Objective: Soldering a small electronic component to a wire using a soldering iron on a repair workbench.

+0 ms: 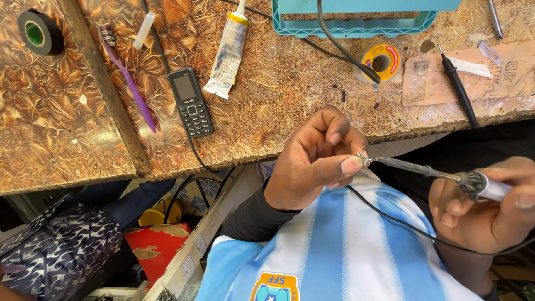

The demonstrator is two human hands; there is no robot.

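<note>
Left hand (315, 161) curled, pinching small metal part (362, 158); right hand (485, 209) gripping soldering iron (429, 170), tip touching part.

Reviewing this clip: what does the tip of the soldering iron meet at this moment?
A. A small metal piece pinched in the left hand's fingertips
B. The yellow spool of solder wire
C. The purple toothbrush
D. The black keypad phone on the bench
A: the soldering iron, held by the right hand, ends at a small metal piece pinched by the left hand, below the bench edge.
</note>
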